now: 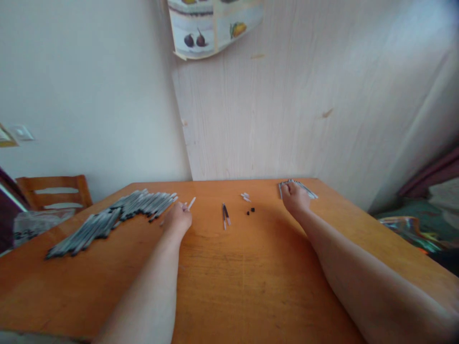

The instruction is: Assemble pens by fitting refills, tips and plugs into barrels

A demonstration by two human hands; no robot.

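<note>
My left hand (178,218) is closed beside the right end of a large pile of pens (95,227) with clear barrels and black ends. A whitish pen (192,203) sticks out beyond its fingers; the rest of it is hidden in the hand. My right hand (295,197) is curled down over a small group of pens (310,192) at the far right of the table. Its fingertips are hidden, so what they grip does not show. Between the hands lie two thin dark refills (225,215) with pale ends.
Several small white pieces (245,196) and a few black caps (253,209) lie right of centre on the wooden table (229,286). A wall (251,119) stands behind the far edge. A wooden chair (53,183) is at left, bags (409,229) at right.
</note>
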